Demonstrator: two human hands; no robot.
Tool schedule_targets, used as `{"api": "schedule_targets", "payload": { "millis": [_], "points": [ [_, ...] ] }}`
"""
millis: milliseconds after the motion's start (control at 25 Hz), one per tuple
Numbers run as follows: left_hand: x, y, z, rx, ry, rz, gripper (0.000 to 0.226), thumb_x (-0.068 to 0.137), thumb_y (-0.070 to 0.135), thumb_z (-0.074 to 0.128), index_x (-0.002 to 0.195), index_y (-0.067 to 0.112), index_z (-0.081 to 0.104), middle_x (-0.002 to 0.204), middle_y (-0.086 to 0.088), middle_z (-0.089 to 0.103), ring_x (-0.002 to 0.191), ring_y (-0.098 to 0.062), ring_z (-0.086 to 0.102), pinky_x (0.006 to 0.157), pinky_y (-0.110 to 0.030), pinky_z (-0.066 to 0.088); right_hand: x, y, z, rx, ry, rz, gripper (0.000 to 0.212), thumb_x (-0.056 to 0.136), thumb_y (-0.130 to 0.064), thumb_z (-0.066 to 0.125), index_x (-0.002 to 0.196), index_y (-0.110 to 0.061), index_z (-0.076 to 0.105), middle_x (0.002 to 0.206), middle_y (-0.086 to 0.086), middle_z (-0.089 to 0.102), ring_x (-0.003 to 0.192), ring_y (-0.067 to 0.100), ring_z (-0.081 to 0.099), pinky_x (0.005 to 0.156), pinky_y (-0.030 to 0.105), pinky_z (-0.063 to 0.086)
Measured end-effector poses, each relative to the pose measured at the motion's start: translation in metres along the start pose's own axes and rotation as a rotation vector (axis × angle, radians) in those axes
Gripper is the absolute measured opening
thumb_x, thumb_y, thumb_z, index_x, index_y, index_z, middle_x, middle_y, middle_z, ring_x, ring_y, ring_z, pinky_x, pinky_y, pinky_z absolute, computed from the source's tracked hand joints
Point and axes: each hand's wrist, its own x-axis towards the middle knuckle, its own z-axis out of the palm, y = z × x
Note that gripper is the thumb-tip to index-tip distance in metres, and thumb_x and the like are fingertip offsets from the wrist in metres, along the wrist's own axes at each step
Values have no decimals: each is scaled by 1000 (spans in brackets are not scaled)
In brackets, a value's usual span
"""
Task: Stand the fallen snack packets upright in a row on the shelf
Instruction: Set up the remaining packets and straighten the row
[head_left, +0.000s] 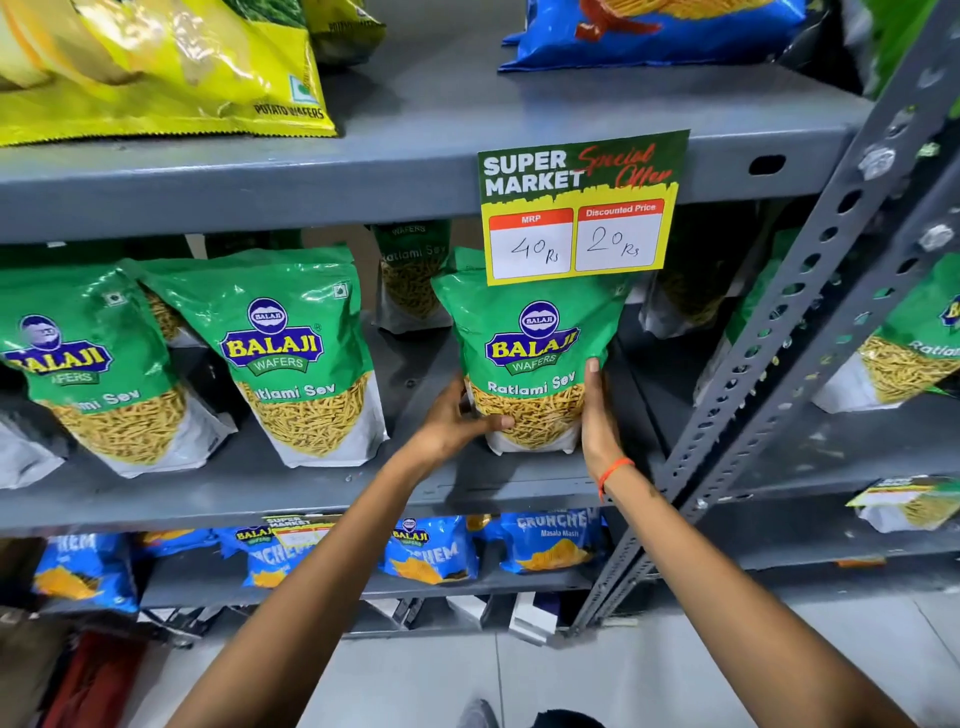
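Observation:
A green Balaji Ratlami Sev packet (530, 358) stands upright on the grey middle shelf (311, 488), right of centre. My left hand (452, 421) grips its lower left side, thumb across the front. My right hand (597, 415) presses flat against its right edge; an orange thread is on that wrist. Two more green packets stand to the left, one (291, 358) leaning left and another (98, 374) also tilted. Further packets (413, 275) stand behind in shadow.
A special-offer price card (576, 208) hangs from the upper shelf edge, covering the held packet's top. Yellow (156, 67) and blue (654, 31) packets lie above. Blue Crunchem packets (431, 551) fill the shelf below. A slotted upright post (779, 338) stands right, with more green packets (904, 353) beyond.

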Motion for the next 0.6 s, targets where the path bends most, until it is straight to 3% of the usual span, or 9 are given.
{"api": "schedule_targets", "payload": {
  "millis": [80,120,160,240,360,440,520,600],
  "points": [
    [3,1,0,-20,-18,-20,94,49,33,85,130,19,41,132,-4,57,120,-21,52,104,-41,43,3,3,-3,18,77,8,63,88,-60,29,136,-19,36,139,2,46,125,6,45,107,35,37],
    [3,4,1,-27,-27,-18,91,51,29,86,129,19,41,132,-5,58,120,-21,53,106,-44,43,5,4,-5,35,136,-24,53,93,-51,31,126,-11,41,128,5,52,114,-7,49,102,27,41],
    [4,6,2,-33,-23,-17,88,53,27,86,128,20,42,131,-5,58,119,-20,54,106,-46,43,4,2,-6,48,180,-68,34,97,-35,33,110,-6,43,107,2,55,91,-18,52,88,14,43],
    [5,8,4,-60,13,-18,87,52,30,86,127,24,43,130,-3,59,119,-20,54,104,-45,44,7,-1,-5,50,234,-131,6,98,-11,35,93,-11,38,83,-6,45,62,-21,46,64,2,39],
    [5,7,3,-38,30,-7,82,62,24,84,130,26,39,135,-2,54,122,-21,49,103,-41,42,9,0,-3,40,264,-170,20,97,-11,37,82,-25,37,80,-7,44,66,-14,47,66,8,40],
    [6,4,2,-27,26,-13,70,69,19,80,125,24,39,129,-1,55,121,-25,49,97,-37,47,5,2,-2,59,330,-208,18,96,-20,37,81,-29,37,81,-7,45,74,-2,48,72,20,39],
    [3,4,1,-49,20,-28,61,73,10,76,120,23,39,117,1,57,118,-26,52,82,-23,51,2,4,0,81,334,-166,8,95,-31,37,91,-27,42,90,-5,49,84,9,50,75,24,41],
    [0,3,3,-42,-13,-35,65,73,3,74,125,21,39,119,0,56,116,-22,52,75,-14,50,0,8,3,86,246,-19,50,90,-57,37,119,-18,46,116,1,55,107,17,53,89,31,47]
  ]
}}
